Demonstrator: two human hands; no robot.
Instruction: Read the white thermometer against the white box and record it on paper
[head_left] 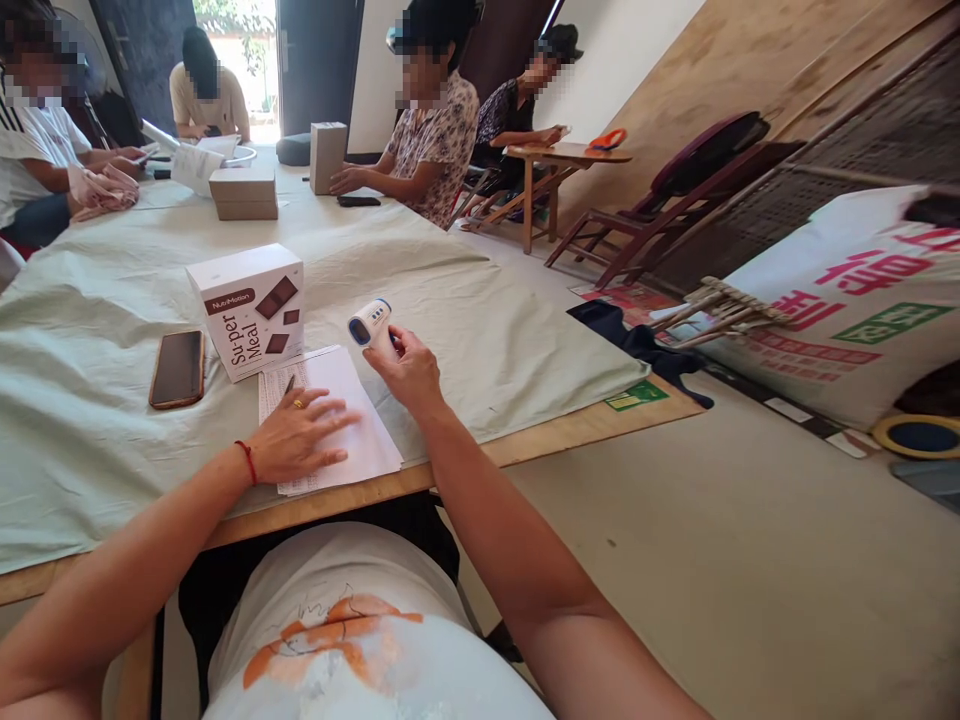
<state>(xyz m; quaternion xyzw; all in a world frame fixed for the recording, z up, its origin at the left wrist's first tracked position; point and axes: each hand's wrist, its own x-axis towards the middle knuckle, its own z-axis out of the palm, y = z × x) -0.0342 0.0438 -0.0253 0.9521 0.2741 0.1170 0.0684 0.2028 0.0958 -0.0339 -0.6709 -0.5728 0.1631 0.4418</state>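
Observation:
My right hand (pixel 411 372) is closed round the handle of a white and blue infrared thermometer (pixel 370 322), held just above the cloth. My left hand (pixel 304 437) lies flat with its fingers spread on a stack of paper sheets (pixel 367 430). A dark pen (pixel 289 384) shows just beyond its knuckles; most of it is hidden. Behind the papers stands a white box (pixel 247 310) printed "Su-per Meal". To the left of the box lies a smartphone (pixel 178 368), its dark screen facing up.
A pale green cloth (pixel 97 400) covers the table, wrinkled in places. Farther back are a low brown box (pixel 244 195), an upright box (pixel 328 158) and a dark phone (pixel 358 201). Several people sit around the room. At the right stand a folding chair (pixel 660 200) and a large printed sack (pixel 840 310).

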